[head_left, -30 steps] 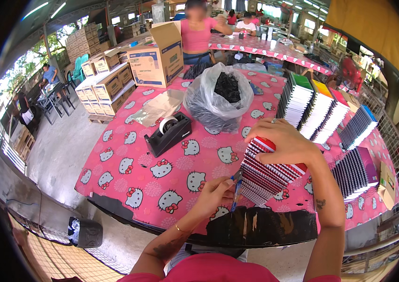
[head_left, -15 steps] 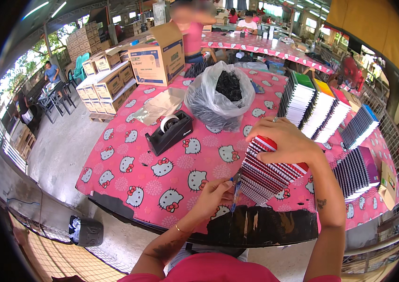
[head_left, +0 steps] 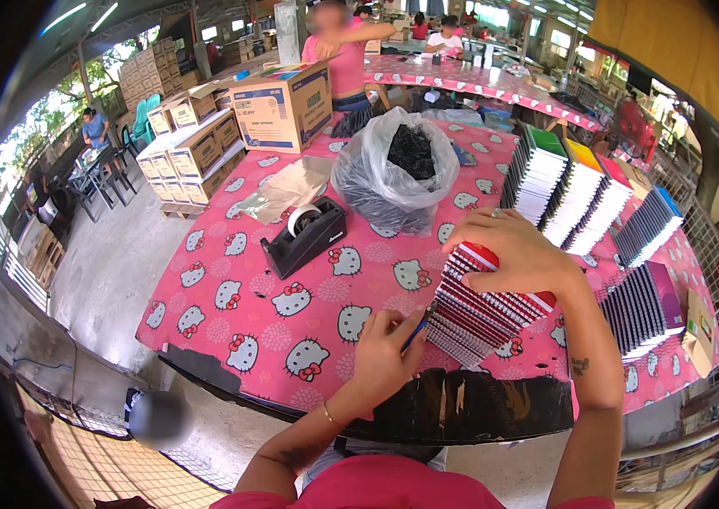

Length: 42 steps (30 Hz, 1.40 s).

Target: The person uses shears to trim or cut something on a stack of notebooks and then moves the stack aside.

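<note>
My right hand point(head_left: 519, 254) is spread over the top of a stack of red spiral notebooks point(head_left: 480, 316), gripping it with the thumb on the near side. The stack's rows of wire coils face me. My left hand point(head_left: 383, 360) is closed around a pair of small blue-handled pliers point(head_left: 416, 329). The dark tip of the tool is at the left edge of the coils; whether it touches a wire I cannot tell. Part of the handles is hidden by my fingers.
Beyond the notebooks stands a plastic bag point(head_left: 368, 191) of black scraps, with a tape dispenser point(head_left: 307, 237) to its left. More spiral notebooks point(head_left: 546, 178) stand at the right. A carton point(head_left: 279, 110) sits at the far side, near another person point(head_left: 342, 51).
My left hand has turned and closed further over the pliers, with the handles now more covered. At the far carton, the raised flap is down and coloured items show on top.
</note>
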Motion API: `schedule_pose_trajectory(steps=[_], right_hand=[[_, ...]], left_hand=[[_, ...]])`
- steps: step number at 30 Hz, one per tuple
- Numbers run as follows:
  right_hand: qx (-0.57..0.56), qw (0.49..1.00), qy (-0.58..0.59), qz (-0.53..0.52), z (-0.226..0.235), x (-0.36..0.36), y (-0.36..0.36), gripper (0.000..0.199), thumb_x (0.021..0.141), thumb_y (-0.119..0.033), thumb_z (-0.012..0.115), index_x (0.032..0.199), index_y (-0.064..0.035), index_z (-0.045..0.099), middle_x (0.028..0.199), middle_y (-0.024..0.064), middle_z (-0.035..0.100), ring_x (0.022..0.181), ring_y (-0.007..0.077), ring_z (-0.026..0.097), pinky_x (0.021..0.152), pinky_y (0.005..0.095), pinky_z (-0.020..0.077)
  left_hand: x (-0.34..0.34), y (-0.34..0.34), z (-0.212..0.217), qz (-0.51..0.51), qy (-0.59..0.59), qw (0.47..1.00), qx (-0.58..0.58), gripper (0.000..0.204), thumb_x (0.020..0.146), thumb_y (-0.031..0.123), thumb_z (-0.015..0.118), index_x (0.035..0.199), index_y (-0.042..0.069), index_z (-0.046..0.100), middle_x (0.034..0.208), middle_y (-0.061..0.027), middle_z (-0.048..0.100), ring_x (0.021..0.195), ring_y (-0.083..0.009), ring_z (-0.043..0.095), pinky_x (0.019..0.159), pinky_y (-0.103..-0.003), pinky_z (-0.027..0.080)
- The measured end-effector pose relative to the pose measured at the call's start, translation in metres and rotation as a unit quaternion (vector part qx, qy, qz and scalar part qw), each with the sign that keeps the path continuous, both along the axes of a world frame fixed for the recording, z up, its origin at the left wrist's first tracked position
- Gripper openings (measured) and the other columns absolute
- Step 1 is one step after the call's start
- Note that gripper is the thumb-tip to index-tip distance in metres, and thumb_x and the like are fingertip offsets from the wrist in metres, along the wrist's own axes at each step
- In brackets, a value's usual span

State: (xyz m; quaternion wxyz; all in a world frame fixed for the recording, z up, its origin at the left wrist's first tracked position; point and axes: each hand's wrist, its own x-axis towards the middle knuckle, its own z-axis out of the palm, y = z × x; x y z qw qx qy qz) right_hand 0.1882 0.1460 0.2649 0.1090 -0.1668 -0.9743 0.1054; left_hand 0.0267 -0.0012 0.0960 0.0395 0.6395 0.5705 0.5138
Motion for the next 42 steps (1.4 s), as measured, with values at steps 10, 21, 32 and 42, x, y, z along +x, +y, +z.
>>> schedule_pose_trajectory(steps=[10,21,32,42], right_hand=[[-0.017,1.0,-0.014,-0.007,0.004,-0.001,-0.002,0.042,0.07,-0.031,0.066,0.109,-0.0152,0.062,0.113,0.0075,0.059,0.117,0.0287,0.05,0.105,0.0469,0.0304],[-0.026,1.0,-0.013,-0.004,0.007,0.001,-0.001,0.041,0.072,-0.037,0.068,0.108,-0.0173,0.062,0.112,0.0053,0.06,0.116,0.0262,0.05,0.105,0.048,0.0295],[0.017,1.0,0.005,0.002,0.0,0.003,0.002,0.042,0.075,-0.043,0.068,0.108,-0.0186,0.061,0.117,0.0048,0.058,0.12,0.0275,0.048,0.105,0.0509,0.03],[-0.008,1.0,-0.017,-0.004,0.005,0.002,0.002,0.049,0.074,-0.042,0.068,0.116,-0.0171,0.059,0.117,0.0065,0.058,0.12,0.0278,0.049,0.105,0.0483,0.0302]], left_hand=[[-0.005,0.002,-0.005,0.048,0.134,0.987,0.075,0.034,0.085,0.009,0.063,0.118,0.003,0.063,0.083,-0.0135,0.057,0.069,-0.0251,0.057,0.06,-0.033,0.046],[-0.029,-0.005,-0.028,-0.134,-0.308,0.913,-0.231,0.033,0.094,0.018,0.056,0.121,-0.001,0.06,0.088,-0.0055,0.064,0.08,-0.0072,0.054,0.072,-0.026,0.045],[-0.029,-0.003,-0.029,-0.18,-0.31,0.898,-0.253,0.034,0.097,0.02,0.053,0.124,-0.001,0.057,0.08,0.003,0.053,0.074,-0.0047,0.048,0.066,-0.022,0.04],[-0.033,0.001,-0.022,-0.188,-0.335,0.879,-0.281,0.035,0.098,0.024,0.052,0.119,-0.003,0.059,0.081,0.0015,0.056,0.077,-0.0067,0.051,0.069,-0.024,0.043]])
